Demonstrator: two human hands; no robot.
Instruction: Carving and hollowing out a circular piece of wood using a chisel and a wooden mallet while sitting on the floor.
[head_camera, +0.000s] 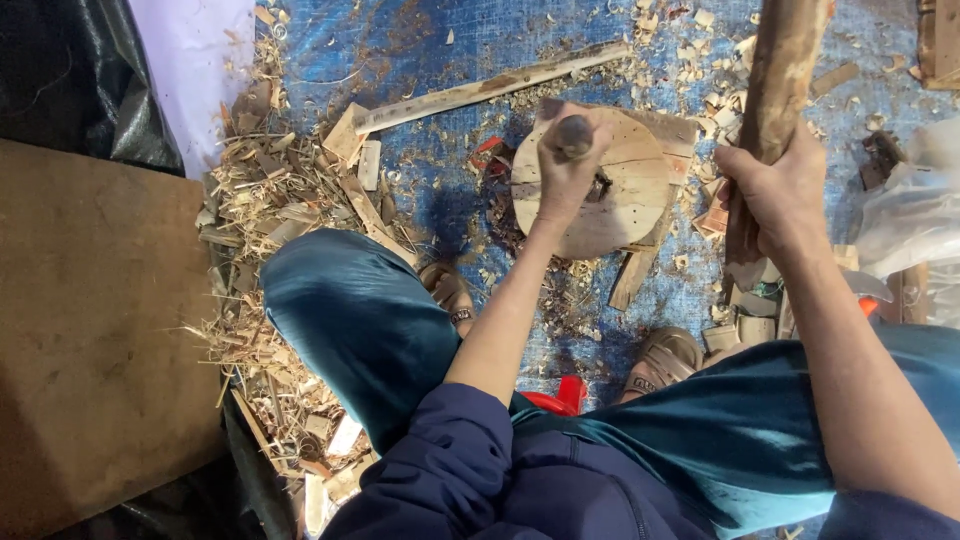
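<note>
Gripping a round-ended tool (573, 135) and wooden club (775, 90), fingers closed, above chip-strewn blue tarp (440, 50), round block (625, 185).

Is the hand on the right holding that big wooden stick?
Touching. The head view shows the right hand with its fingers wrapped around the wooden stick, no gap between them.
</note>
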